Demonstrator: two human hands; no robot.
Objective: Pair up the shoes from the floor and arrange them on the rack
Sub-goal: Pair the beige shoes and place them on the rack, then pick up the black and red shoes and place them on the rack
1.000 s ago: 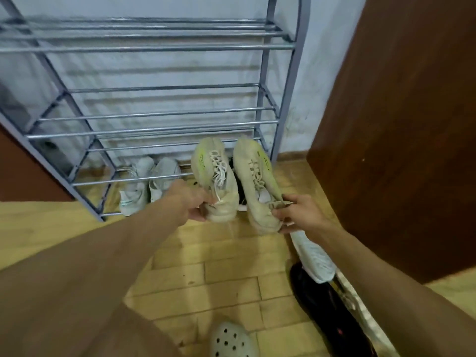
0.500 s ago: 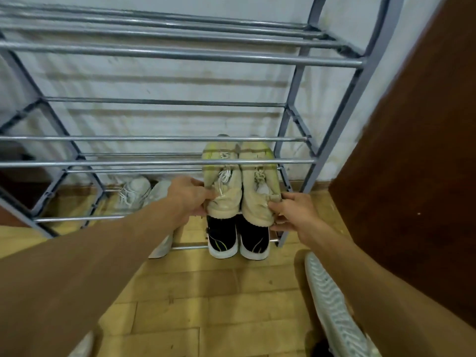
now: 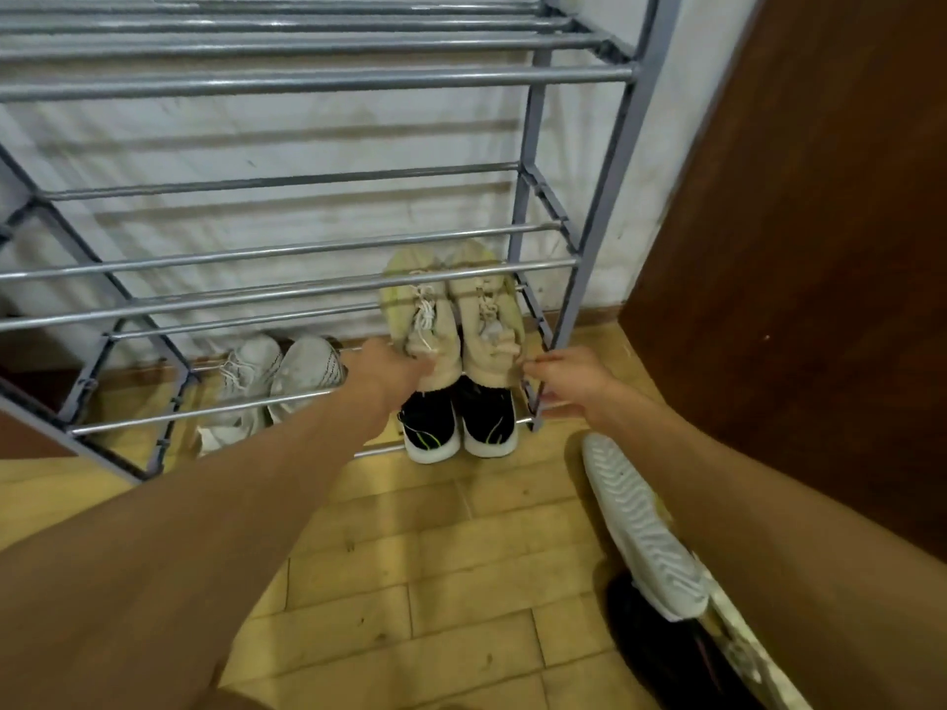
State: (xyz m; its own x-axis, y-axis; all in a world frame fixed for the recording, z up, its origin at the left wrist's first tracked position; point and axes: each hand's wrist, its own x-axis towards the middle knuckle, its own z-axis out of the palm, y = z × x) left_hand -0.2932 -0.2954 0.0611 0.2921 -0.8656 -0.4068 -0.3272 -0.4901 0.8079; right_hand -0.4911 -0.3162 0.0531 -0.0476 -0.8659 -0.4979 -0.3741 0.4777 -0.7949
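Rack (image 3: 604,74) of grey metal tubing stands against a pale wall, its shelves formed by parallel round rails running between flat-sided uprights; a brown wooden panel (image 3: 820,248) rises beside its right end. Wooden plank floor (image 3: 435,581) of yellowish strips carries the rack. Left hand (image 3: 389,368) is closed on the heel collar of the left beige sneaker (image 3: 415,315), fingers wrapped around the fabric opening. Right hand (image 3: 574,381) has fingers curled at the heel of the right beige sneaker (image 3: 487,320); whether they pinch the heel or merely touch it cannot be told. Both beige sneakers are knit-textured with pale laces, lie side by side with toes toward the wall, and sit at the right end of the second rail shelf from the bottom, heels overhanging its front rail. Directly beneath them, at the right end of the bottom shelf, sits a pair of black sneakers (image 3: 456,422) with white soles and thin yellow-green lines, heels outward. Toward the middle of the same bottom shelf sits a pair of white knit sneakers (image 3: 276,376) with white laces. On the floor near the rack's front right corner, a white shoe (image 3: 640,530) lies sole up, showing a chevron tread, resting over a black shoe (image 3: 651,653).
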